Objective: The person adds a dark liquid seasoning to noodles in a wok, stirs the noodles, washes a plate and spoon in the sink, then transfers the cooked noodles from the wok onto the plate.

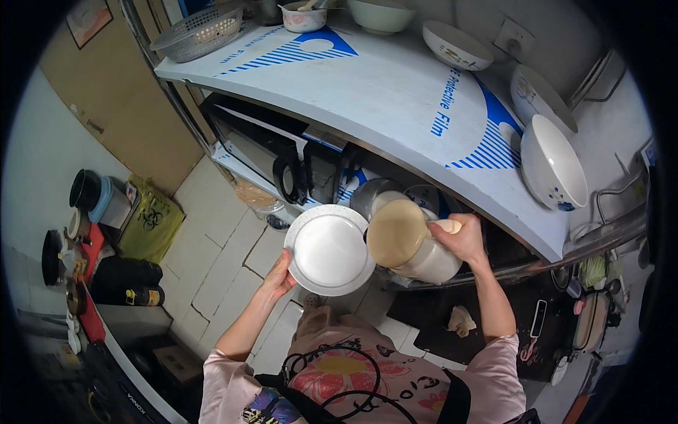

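Observation:
A round white plate (332, 250) with a small dotted pattern on its rim is tilted in front of my body. My left hand (279, 276) grips its left edge, with the thumb over the rim. Just right of the plate is a cream-coloured pot or jug (397, 233), its round beige face towards me. My right hand (461, 238) is closed around its pale handle (447, 227). Plate and vessel nearly meet at the lower shelf's front. Whether the white body under the round face is part of the same vessel, I cannot tell.
Above is a metal shelf (392, 90) with blue-printed film, holding bowls (553, 161) and a plastic basket (198, 34). Beneath it sits a black appliance (259, 148). A yellow bag (148, 220) and black bottles (143, 296) stand left; a crumpled cloth (461, 321) lies low at right.

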`<state>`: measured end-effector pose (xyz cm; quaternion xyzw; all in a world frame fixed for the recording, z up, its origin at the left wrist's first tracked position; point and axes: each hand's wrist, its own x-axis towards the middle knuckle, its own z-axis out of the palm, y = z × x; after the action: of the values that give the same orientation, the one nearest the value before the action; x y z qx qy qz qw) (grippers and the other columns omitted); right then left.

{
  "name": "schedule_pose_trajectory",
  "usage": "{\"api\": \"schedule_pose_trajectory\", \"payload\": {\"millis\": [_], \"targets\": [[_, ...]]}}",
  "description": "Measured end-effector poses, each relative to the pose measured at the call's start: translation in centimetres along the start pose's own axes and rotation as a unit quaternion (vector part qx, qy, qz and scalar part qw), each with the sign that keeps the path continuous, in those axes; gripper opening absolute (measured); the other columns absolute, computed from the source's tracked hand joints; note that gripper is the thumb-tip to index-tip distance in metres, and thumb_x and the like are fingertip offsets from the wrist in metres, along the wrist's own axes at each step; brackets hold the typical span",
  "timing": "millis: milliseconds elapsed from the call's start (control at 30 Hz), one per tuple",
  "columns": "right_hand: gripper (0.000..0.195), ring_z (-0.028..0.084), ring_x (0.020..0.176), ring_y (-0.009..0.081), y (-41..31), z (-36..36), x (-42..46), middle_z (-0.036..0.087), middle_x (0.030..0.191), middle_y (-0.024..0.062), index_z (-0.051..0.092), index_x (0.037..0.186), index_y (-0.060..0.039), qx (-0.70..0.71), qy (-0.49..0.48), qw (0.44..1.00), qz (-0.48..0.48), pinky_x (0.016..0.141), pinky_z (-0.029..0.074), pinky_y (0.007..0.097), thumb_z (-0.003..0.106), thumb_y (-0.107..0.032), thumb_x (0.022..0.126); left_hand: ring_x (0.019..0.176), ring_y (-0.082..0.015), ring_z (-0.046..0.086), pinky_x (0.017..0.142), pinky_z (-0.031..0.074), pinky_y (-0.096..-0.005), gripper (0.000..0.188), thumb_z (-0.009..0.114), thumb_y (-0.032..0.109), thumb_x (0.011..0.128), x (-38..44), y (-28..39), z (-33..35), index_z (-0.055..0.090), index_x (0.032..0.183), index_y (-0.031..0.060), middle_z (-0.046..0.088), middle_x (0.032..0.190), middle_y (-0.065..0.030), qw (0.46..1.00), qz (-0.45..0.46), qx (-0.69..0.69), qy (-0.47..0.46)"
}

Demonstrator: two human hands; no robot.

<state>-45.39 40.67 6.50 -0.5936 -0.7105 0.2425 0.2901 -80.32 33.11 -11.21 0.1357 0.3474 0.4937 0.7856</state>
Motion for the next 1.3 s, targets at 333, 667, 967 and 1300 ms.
{"api": "schedule_pose_trajectory", "payload": {"millis": [333,667,967,1300], "targets": [[0.031,0.058,0.045,0.0194,-2.6,0.5,-0.3,0.056,0.049,0.0134,0.06,0.055,0.0016,-0.11,-0.005,0.993,-0.05,0.047,0.045,0.0266,0.072,-0.027,0.058,0.105,-0.022,0.05,0.081,0.049,-0.0368,0.063,0.045,0.048,0.079,0.0,0.4,-0.6,0.027,0.127,0.0113,0.044,0.12,-0.0094,1.0,0.003,0.005,0.014],[0.04,0.056,0.048,0.0295,-4.8,0.1,-0.6,0.054,0.05,0.0162,0.062,0.058,-0.0003,-0.146,-0.042,0.988,-0.022,0.052,0.046,0.0332,0.069,-0.04,0.057,0.108,-0.021,0.047,0.088,0.043,-0.0357,0.068,0.046,0.053,0.076,0.0,0.8,-0.6,0.033,0.125,0.0084,0.045,0.12,-0.0085,0.998,-0.009,0.039,0.042],[0.033,0.046,0.038,0.0146,0.6,0.5,-0.3,0.049,0.044,0.0087,0.057,0.054,0.0001,0.025,0.046,0.999,-0.014,0.041,0.036,0.0285,0.063,-0.028,0.07,0.113,-0.0231,0.041,0.093,0.038,-0.0395,0.072,0.048,0.054,0.074,0.6,1.4,-0.8,0.03,0.127,0.009,0.041,0.125,-0.0094,0.999,-0.033,0.007,-0.008],[0.027,0.037,0.036,0.0081,8.5,5.0,-0.1,0.042,0.049,0.0018,0.045,0.057,-0.0049,0.446,0.317,0.832,0.088,0.032,0.024,0.0215,0.045,-0.022,0.078,0.114,-0.0247,0.04,0.093,0.037,-0.0409,0.073,0.046,0.054,0.075,0.8,2.7,-2.3,0.027,0.128,0.0092,0.038,0.127,-0.01,1.0,-0.001,-0.013,0.011]]}}
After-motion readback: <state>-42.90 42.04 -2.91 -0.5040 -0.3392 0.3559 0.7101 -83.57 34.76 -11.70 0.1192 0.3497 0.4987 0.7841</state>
